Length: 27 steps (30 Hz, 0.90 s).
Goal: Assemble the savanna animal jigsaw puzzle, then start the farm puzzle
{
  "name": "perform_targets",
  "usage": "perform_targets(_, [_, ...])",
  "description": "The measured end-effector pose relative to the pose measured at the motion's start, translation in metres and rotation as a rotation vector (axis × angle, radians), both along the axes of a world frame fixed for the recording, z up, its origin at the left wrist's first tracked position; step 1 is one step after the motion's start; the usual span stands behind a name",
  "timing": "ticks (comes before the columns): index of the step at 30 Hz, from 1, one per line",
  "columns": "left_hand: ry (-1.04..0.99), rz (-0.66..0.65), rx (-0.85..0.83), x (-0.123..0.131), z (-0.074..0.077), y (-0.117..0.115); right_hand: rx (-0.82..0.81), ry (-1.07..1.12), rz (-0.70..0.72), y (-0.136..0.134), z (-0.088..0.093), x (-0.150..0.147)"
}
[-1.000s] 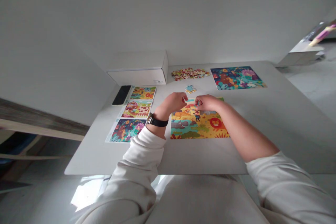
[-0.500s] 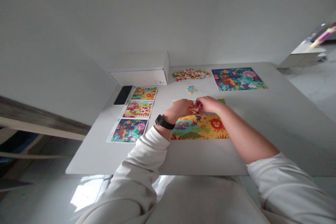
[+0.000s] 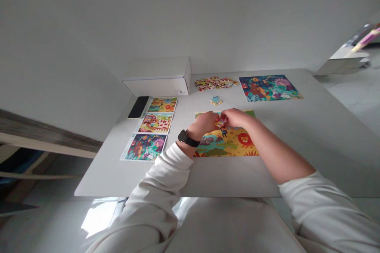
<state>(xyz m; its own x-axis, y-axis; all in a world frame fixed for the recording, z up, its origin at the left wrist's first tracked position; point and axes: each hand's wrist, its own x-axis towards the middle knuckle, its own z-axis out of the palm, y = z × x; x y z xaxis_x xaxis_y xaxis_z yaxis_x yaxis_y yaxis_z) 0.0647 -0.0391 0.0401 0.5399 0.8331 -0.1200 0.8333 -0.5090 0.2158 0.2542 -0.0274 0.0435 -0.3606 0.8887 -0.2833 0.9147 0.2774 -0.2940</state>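
A colourful jigsaw puzzle (image 3: pixel 230 145) with a lion, a hippo and a small figure lies before me. Over its upper middle, my left hand (image 3: pixel 204 123) is closed, fingers curled, a black watch on its wrist. My right hand (image 3: pixel 236 118) meets it from the other side, fingertips pinched and almost touching the left ones. Whatever sits between the fingertips is too small and covered to name. Just beyond the hands are a few blue-and-yellow puzzle pieces (image 3: pixel 216 100), lying together.
Farther back are a heap of loose pieces (image 3: pixel 215 83), a white box (image 3: pixel 157 85) and a dark-blue animal puzzle (image 3: pixel 270 87). Along the left lie a black phone (image 3: pixel 138 107) and three picture sheets (image 3: pixel 156 122). A wall rises behind the table (image 3: pixel 118 182).
Both hands stay over the puzzle's upper middle with only small finger movements. The left wrist has shifted slightly right. The view has tilted a little.
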Motion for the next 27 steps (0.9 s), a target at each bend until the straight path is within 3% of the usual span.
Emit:
perform_targets(4, [0.011,-0.04,-0.025,-0.006,0.007,0.002,-0.002,0.03,0.001,0.001,0.002,0.005])
perform_targets(7, [-0.006,-0.064,-0.039,-0.025,0.017,0.014,0.071,0.12,-0.049,0.007,0.008,0.016])
perform_targets(11, [-0.134,0.126,-0.003,-0.066,0.034,0.034,0.194,0.161,-0.164,0.024,0.016,0.031])
perform_targets(15, [-0.284,0.257,0.029,-0.096,0.046,0.042,0.222,0.076,-0.173,0.056,0.014,0.032])
perform_targets(21, [-0.476,0.239,-0.008,-0.102,0.055,0.037,0.198,0.0,-0.052,0.1,0.012,0.012])
perform_targets(27, [-0.56,0.226,-0.018,-0.102,0.057,0.036,0.103,-0.055,0.051,0.126,0.015,-0.001])
